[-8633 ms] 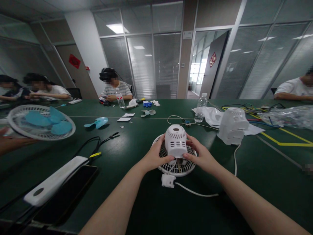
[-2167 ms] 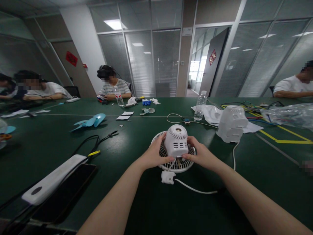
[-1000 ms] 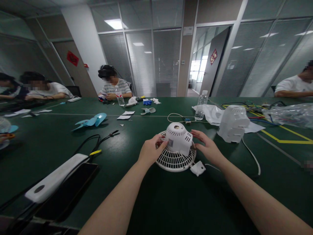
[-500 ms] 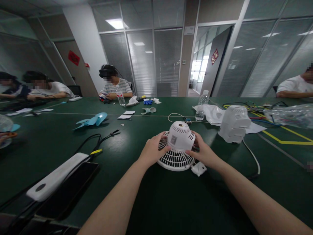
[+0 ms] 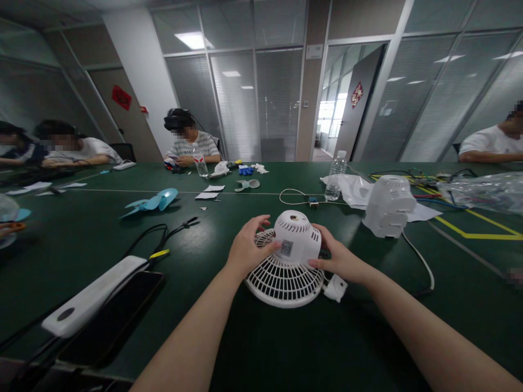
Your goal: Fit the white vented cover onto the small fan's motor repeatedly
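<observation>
A white fan housing point(image 5: 301, 239) with vent slots and a printed code label sits on a round white fan grille point(image 5: 281, 283), tilted on the table. My left hand point(image 5: 250, 247) cups the housing's left side, its thumb on the label's edge and its upper fingers curved above the grille. On the other side my right hand point(image 5: 337, 256) grips the housing between thumb and fingers; some fingertips are hidden behind it. A small white piece point(image 5: 335, 288) hangs by the grille's right edge, joined by wires.
Another white housing point(image 5: 390, 207) with a cable stands to the right, near a water bottle point(image 5: 335, 177). Blue fan blades point(image 5: 151, 202), a white power strip point(image 5: 96, 294) and a dark phone point(image 5: 112, 316) lie left. Several people sit around the green table point(image 5: 196, 337).
The fan housing and grille have come nearer to me and slightly left, and the grille shows more. My left hand's upper fingers have lifted a little off the housing.
</observation>
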Demonstrator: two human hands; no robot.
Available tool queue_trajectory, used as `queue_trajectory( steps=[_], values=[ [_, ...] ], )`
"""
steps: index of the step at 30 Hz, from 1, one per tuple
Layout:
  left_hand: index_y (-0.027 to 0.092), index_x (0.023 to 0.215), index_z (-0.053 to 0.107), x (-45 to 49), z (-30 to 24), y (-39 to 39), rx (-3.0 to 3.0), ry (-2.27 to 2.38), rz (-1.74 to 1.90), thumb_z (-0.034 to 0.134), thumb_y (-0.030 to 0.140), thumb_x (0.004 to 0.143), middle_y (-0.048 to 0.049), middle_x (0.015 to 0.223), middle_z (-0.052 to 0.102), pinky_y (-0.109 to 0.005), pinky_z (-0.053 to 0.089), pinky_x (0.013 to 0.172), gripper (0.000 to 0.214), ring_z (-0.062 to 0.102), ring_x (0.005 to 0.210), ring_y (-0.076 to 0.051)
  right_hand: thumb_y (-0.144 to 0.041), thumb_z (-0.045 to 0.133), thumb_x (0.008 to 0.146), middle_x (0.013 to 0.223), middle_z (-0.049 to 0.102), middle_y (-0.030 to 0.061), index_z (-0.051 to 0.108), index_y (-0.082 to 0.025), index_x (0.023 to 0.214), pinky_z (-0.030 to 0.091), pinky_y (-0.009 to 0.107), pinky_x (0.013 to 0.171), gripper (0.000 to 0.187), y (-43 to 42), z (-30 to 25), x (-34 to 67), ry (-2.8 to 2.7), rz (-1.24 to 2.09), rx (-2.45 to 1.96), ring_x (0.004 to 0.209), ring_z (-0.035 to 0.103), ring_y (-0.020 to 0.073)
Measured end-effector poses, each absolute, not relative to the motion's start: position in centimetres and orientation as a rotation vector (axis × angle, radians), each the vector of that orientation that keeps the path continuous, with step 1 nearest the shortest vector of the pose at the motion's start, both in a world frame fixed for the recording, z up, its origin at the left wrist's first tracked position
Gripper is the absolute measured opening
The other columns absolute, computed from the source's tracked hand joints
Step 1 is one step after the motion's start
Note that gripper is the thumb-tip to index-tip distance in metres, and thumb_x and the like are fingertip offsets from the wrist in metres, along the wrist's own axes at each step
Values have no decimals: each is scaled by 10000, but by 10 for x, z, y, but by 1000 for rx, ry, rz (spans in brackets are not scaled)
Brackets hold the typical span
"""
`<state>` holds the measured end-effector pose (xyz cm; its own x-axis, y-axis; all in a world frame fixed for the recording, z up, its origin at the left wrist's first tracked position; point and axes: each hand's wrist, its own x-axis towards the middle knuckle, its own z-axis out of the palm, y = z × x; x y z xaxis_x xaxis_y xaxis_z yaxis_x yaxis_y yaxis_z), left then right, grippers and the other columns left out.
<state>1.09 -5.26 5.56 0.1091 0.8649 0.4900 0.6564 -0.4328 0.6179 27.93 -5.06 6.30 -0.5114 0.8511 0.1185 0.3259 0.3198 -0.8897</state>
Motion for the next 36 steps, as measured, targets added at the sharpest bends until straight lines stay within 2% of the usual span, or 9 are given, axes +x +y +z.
queue_trajectory(
  steps=[2,5,10,15,25,36],
  values=[
    [269,1449,356,12,56,-52,2156,1378,1089,799,364,696,-94,1355,580,-469,485,977,879,581,1194,-286,-266,752,777,1447,484,124,244,-288,1473,411,572,1094,861,-50,63,278,-2027,1081,-1032,1306,512,318],
    [276,1512,226,14,56,-54,2107,1292,920,808,383,686,-118,1337,598,-532,466,1004,1016,588,1200,-318,-274,752,775,1451,484,125,219,-283,1499,385,591,1107,898,-49,62,278,-2064,1004,-1040,1307,509,326],
    [283,1490,263,16,57,-54,2068,1294,902,783,389,719,-121,1323,605,-542,483,985,936,599,1182,-326,-309,744,797,1470,468,133,196,-275,1510,390,580,1111,900,-47,59,280,-2055,1067,-1000,1315,506,317],
    [289,1488,262,16,58,-55,2034,1280,896,778,373,725,-123,1336,598,-542,499,973,925,600,1193,-330,-335,677,859,1470,476,130,217,-280,1501,422,573,1090,792,-46,57,281,-1999,1136,-990,1294,533,307],
    [300,1511,232,15,61,-55,2038,1290,868,760,391,744,-134,1356,586,-578,482,984,936,584,1217,-352,-265,668,846,1452,499,106,251,-304,1487,450,555,1076,766,-43,54,279,-1993,1077,-995,1255,572,289],
    [316,1509,239,15,60,-53,1991,1260,881,790,321,722,-117,1338,606,-539,502,982,960,614,1187,-328,-257,673,843,1495,454,105,236,-314,1487,463,559,1064,780,-47,61,277,-1933,1226,-988,1310,525,308]
  ],
)
